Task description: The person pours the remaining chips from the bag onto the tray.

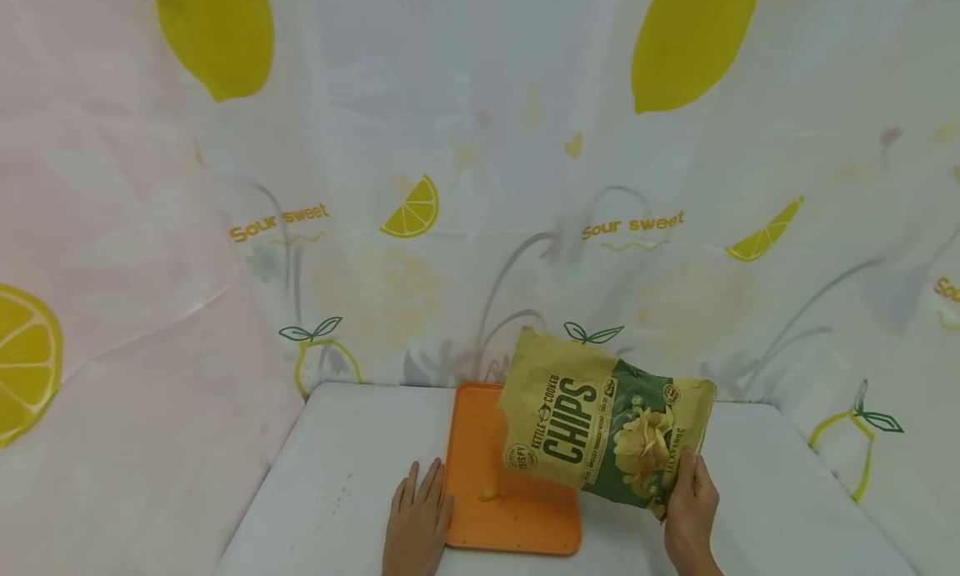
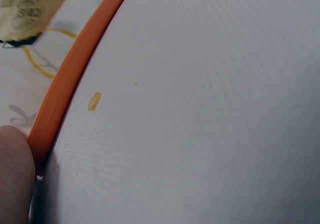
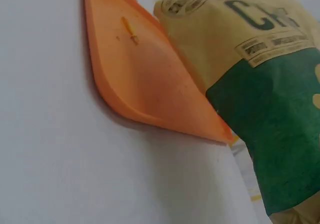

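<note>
Head, bag: you have the chip bag [image 1: 600, 434] tilted over the right part of the orange tray [image 1: 517, 530], a corner in your right hand [image 1: 692, 509], fingers curled round it.
Head, left hand: your left hand [image 1: 416, 518] lies beside the tray, fingers straight, grasping nothing, thumb at the rim.
Head, tray: one yellow piece [image 1: 487, 495] on it; crumbs [image 1: 341, 497] on the white table [image 1: 315, 451], left of your hand. Only this view gives you the whole tabletop and both hands at once.
Head, lettering: sideways on the bag, "KETTLE COOKED" and "CHIPS"; a round badge [image 1: 521, 456], partly legible, seems to read "CRISPY". The backdrop [image 1: 480, 176] says "Sour sweet" twice, cut off a third time at the edge.
Left wrist, rim: you get a close look at the tray's outer side, one digit against it, and a yellow flake [image 2: 95, 101] on the white surface; badge letters too blurred to read.
Right wrist, tray: you see the tray's near corner from low down, the yellow piece beside a small dark speck [image 3: 118, 37].
Right wrist, bag: "CH" shows large above the green band [image 3: 270, 119]; your gripping fingers are out of sight here.
</note>
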A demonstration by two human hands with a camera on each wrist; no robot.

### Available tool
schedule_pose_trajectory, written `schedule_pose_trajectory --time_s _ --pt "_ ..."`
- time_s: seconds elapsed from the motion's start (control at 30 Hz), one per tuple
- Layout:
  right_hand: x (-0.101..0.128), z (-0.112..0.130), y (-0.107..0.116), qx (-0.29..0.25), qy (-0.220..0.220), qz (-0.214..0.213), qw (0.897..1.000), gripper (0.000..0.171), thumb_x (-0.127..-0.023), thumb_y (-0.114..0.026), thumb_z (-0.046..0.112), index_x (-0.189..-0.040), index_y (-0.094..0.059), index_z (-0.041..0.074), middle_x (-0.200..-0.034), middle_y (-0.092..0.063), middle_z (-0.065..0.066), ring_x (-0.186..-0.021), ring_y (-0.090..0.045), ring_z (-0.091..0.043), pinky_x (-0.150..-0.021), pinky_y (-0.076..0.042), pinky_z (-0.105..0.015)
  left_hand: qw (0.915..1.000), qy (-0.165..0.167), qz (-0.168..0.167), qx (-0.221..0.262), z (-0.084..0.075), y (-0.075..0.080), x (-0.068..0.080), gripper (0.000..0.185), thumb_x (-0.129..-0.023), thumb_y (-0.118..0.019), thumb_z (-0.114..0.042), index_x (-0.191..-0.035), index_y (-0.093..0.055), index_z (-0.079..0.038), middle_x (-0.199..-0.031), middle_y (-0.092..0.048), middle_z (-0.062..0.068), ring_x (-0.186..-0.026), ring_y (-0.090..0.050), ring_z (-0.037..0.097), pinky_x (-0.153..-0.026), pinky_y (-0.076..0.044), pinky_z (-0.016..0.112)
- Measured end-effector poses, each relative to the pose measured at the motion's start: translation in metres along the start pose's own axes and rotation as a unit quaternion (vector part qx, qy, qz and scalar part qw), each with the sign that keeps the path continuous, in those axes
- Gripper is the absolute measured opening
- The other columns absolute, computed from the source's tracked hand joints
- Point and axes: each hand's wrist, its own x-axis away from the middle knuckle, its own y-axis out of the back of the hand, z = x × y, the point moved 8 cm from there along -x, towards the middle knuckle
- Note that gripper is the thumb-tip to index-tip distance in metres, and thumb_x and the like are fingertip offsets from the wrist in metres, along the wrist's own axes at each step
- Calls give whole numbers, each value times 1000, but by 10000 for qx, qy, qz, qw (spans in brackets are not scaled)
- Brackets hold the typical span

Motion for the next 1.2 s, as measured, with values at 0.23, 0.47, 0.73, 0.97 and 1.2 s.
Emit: schedule_pose_trajectory --time_s 0.23,0.47,0.73,0.97,1.2 --pt "0 0 6 3 -18 -145 9999 49 -110 -29 51 -111 -58 12 -76 -51 32 -73 -50 8 -61 -45 -12 10000 -5 -34 -14 0 0 0 53 -108 -48 -40 -150 -53 -9 -157 -54 4 -150 -43 38 -126 -34 53" --pt "2 1 8 90 -18 -109 9999 52 -110 -28 52 -117 -57 9 -77 -51 34 -73 -51 11 -61 -45 -11 10000 14 -27 -34 1 -2 1 53 -108 -48 -40 -149 -54 -9 -157 -54 4 -150 -43 38 -126 -35 53" --pt "2 4 7 -48 96 -44 9999 44 -110 -31 51 -111 -59 17 -78 -53 31 -74 -52 9 -62 -46 -12 9999 25 -152 -47 0 -1 0 52 -107 -50 -40 -148 -56 -9 -156 -55 4 -149 -44 37 -125 -35 53" --pt "3 5 5 -157 76 14 9998 45 -110 -31 52 -109 -58 16 -80 -53 29 -76 -52 8 -64 -45 -12 9999 36 81 -67 0 -2 0 53 -108 -47 -41 -150 -53 -9 -157 -53 4 -150 -42 37 -126 -35 53" --pt "4 8 7 214 242 -76 9994 46 -110 -31 51 -115 -60 15 -77 -52 29 -73 -51 7 -61 -45 -14 9999 76 94 -45 2 -3 0 53 -107 -49 -41 -150 -53 -10 -158 -53 3 -151 -41 36 -127 -33 53"
